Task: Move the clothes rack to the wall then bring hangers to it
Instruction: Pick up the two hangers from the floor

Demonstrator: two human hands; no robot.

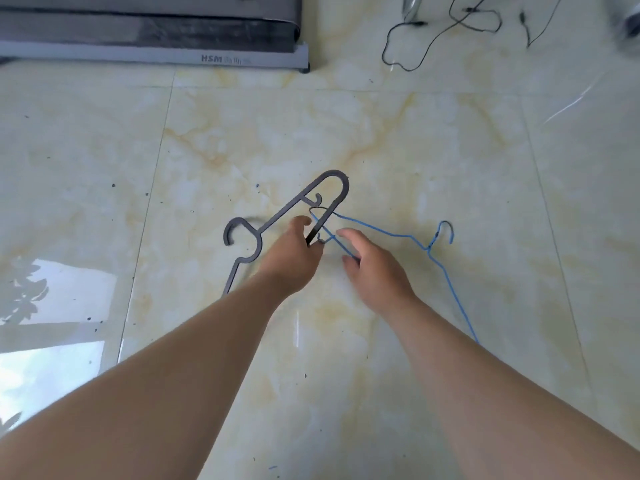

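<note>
Two hangers lie low over the marble floor, crossing each other. The dark plastic hanger (277,220) has its hook at the left and one shoulder loop pointing up and away. My left hand (294,252) pinches its lower bar. A thin blue wire hanger (391,235) stretches to the right, hook at the far right, one arm running down behind my right forearm. My right hand (372,268) has its fingers curled around the blue wire where the two hangers cross. No clothes rack is in view.
A grey treadmill base (156,53) marked HSM lies along the top left. Loose black cables (446,27) trail over the floor at top right, beside a blurred grey object (628,27) in the corner. Glossy tiles reflect a window at lower left.
</note>
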